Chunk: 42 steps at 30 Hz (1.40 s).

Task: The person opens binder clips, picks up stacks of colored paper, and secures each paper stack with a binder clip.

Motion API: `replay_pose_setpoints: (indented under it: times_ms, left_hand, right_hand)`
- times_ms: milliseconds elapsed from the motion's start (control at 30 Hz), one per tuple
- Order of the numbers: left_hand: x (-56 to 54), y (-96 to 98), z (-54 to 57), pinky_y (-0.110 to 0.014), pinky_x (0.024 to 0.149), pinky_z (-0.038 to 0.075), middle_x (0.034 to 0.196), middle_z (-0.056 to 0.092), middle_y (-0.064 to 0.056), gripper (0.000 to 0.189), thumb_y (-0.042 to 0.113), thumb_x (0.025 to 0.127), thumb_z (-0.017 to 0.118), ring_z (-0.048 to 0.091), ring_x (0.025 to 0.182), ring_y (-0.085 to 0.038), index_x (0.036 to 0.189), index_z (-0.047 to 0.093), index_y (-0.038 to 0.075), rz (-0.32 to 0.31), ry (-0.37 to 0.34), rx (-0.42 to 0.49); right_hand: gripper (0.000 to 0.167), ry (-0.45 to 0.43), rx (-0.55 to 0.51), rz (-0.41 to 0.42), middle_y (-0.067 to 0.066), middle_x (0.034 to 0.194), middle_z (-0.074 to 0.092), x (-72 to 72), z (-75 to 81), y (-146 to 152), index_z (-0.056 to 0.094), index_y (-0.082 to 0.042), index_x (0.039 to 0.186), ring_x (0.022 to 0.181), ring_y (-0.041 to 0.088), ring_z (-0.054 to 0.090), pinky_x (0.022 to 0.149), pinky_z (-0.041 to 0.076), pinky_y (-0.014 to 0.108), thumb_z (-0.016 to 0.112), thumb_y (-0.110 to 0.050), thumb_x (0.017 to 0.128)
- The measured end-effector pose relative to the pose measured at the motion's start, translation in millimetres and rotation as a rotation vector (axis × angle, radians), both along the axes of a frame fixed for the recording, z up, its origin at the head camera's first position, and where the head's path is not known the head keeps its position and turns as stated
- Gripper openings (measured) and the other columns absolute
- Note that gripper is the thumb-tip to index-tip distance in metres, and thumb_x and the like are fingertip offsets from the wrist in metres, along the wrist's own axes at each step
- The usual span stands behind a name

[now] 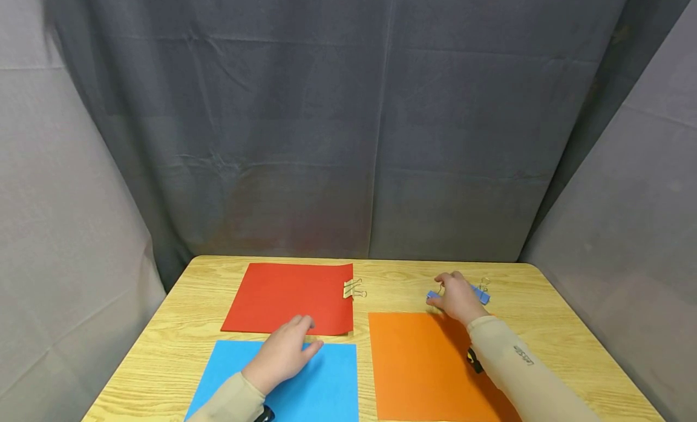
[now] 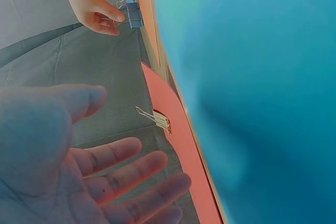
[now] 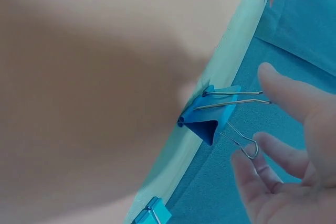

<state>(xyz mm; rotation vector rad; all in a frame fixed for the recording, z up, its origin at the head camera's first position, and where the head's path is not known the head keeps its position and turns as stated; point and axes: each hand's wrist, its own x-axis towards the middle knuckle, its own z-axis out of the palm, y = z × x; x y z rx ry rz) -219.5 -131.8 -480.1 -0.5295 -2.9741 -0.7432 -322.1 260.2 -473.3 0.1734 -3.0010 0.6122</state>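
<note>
A blue binder clip [image 3: 210,116] with wire handles rests on the table near the back edge of an orange sheet [image 1: 414,367]. My right hand [image 1: 458,298] has its thumb and curled fingers on either side of this clip, at the ends of its handles. Just right of that hand lies a second blue binder clip [image 1: 481,295]. Over a blue sheet [image 1: 333,385] hovers my left hand [image 1: 280,355], its fingers loosely extended and the palm bare in the left wrist view. Beyond it, a pale yellow binder clip [image 1: 348,289] grips the right edge of the red paper [image 1: 299,295].
The wooden table [image 1: 550,349] has rounded back corners. A dark grey curtain [image 1: 305,137] hangs behind it, with lighter grey cloth [image 1: 626,228] along both sides. The orange and blue sheets lie side by side toward the front; the red paper lies behind the blue one.
</note>
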Motion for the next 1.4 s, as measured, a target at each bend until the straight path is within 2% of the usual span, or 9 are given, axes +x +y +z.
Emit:
replay_pose_setpoints:
  times_ms: [267,467,633,833,1033,1200,1400]
  left_hand:
    - [1.0,0.2,-0.4,-0.042,0.079,0.057,0.108,0.066,-0.008,0.037,0.033,0.096,0.074,0.061,0.085,-0.017,0.119,0.064,0.005,-0.008,-0.027,0.002]
    - [2.5,0.1,0.5,-0.041,0.077,0.057,0.106,0.065,-0.007,0.035,0.032,0.095,0.075,0.061,0.084,-0.017,0.116,0.064,0.006,-0.012,-0.013,0.000]
    - [2.3,0.3,0.8,-0.040,0.076,0.056,0.105,0.065,-0.007,0.035,0.033,0.095,0.075,0.060,0.083,-0.017,0.116,0.064,0.006,-0.013,-0.015,0.001]
    - [1.5,-0.3,0.3,-0.038,0.074,0.055,0.104,0.065,-0.007,0.035,0.033,0.095,0.074,0.058,0.080,-0.015,0.116,0.063,0.006,-0.021,-0.009,0.007]
    - [1.4,-0.6,1.8,-0.035,0.070,0.053,0.104,0.065,-0.007,0.036,0.033,0.095,0.075,0.055,0.078,-0.014,0.116,0.063,0.006,-0.015,-0.011,0.003]
    - [1.8,0.1,3.7,-0.034,0.069,0.052,0.103,0.064,-0.006,0.036,0.033,0.095,0.075,0.053,0.077,-0.013,0.116,0.063,0.006,-0.012,-0.011,0.003]
    - [-0.5,1.0,3.7,-0.034,0.073,0.057,0.103,0.068,-0.006,0.029,0.030,0.095,0.076,0.059,0.080,-0.013,0.111,0.067,0.008,0.004,0.056,0.019]
  right_hand:
    - [0.065,-0.064,-0.031,-0.011,0.029,0.123,0.057,-1.2,-1.4,-0.5,0.054,0.013,0.135,0.101,0.037,0.065,0.088,0.058,0.050,0.082,-0.024,0.089]
    - [0.065,-0.089,-0.067,-0.034,0.031,0.124,0.060,-1.7,-1.9,0.2,0.052,0.015,0.136,0.104,0.039,0.066,0.089,0.058,0.050,0.081,-0.019,0.090]
    - [0.059,-0.070,-0.057,-0.023,0.030,0.119,0.060,-2.1,-1.4,1.0,0.055,0.015,0.131,0.098,0.035,0.066,0.085,0.058,0.048,0.081,-0.016,0.089]
    - [0.054,-0.034,-0.030,-0.022,0.032,0.124,0.055,1.5,-2.2,2.9,0.059,0.010,0.130,0.096,0.036,0.064,0.084,0.057,0.051,0.081,-0.018,0.089]
    - [0.058,-0.029,-0.018,-0.023,0.032,0.126,0.054,3.6,-2.8,2.8,0.055,0.010,0.135,0.101,0.039,0.063,0.087,0.056,0.053,0.079,-0.020,0.091]
    - [0.059,-0.022,0.001,-0.024,0.030,0.122,0.057,5.0,-3.5,1.3,0.056,0.012,0.135,0.098,0.037,0.064,0.087,0.056,0.053,0.079,-0.021,0.091]
    - [0.055,-0.016,0.001,-0.022,0.028,0.118,0.059,7.1,-2.5,1.4,0.058,0.012,0.131,0.096,0.036,0.064,0.086,0.056,0.052,0.079,-0.021,0.092]
